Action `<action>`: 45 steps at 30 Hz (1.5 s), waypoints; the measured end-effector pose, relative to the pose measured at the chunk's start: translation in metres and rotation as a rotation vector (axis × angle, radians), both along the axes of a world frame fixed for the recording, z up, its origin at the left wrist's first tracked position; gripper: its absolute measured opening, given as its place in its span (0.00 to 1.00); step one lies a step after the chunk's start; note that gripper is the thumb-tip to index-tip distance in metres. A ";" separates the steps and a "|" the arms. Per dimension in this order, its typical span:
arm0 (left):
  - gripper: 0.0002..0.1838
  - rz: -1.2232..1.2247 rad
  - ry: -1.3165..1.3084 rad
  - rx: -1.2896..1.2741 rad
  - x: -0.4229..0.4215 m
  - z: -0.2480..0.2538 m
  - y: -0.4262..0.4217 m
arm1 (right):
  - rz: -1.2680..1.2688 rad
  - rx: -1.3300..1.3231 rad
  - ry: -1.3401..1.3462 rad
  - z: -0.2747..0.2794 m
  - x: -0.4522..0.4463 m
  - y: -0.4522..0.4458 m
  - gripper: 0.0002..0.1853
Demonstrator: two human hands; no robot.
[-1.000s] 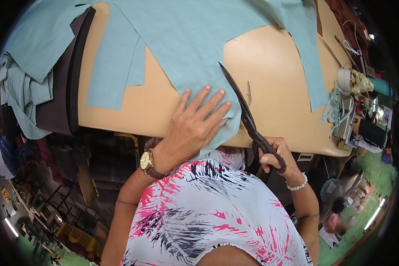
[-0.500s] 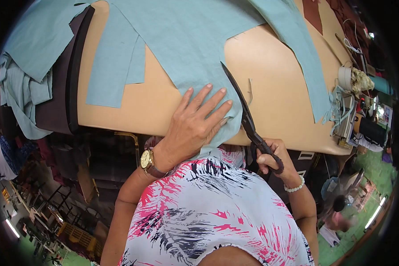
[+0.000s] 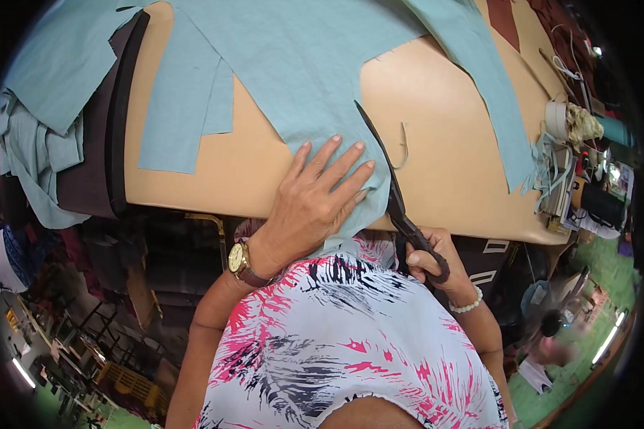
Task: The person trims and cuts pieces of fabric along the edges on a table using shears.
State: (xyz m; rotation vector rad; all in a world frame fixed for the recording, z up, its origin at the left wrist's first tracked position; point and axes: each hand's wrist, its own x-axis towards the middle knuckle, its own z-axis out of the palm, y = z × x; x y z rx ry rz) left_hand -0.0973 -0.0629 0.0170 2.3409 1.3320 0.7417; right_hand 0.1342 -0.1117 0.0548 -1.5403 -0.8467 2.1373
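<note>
Head view: the left hand [image 3: 318, 196] is laid palm down, fingers spread wide, on a light blue cloth [image 3: 293, 79]. The cloth is extended beneath this hand and well beyond its fingertips across the tan table [image 3: 458, 150]. Black scissors [image 3: 396, 204] are gripped at the handles by the right hand [image 3: 436, 261], around which the fingers are curled. The blades are directed away from the right hand, along the cloth's edge just beside the left fingers; whether a blade is hidden under the cloth cannot be determined. A thin curved scrap [image 3: 406, 146] is located beyond the right hand, near the blades.
</note>
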 end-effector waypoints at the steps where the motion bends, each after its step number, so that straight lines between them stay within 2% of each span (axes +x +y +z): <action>1: 0.19 0.001 0.003 0.001 0.000 0.000 0.000 | -0.005 -0.002 0.002 0.000 -0.001 -0.001 0.16; 33: 0.18 -0.058 -0.081 -0.016 0.003 0.003 -0.007 | -0.096 0.032 -0.001 -0.001 -0.031 -0.013 0.13; 45: 0.19 -0.100 -0.106 -0.026 0.003 0.004 -0.012 | -0.149 0.063 0.075 -0.003 -0.037 -0.012 0.14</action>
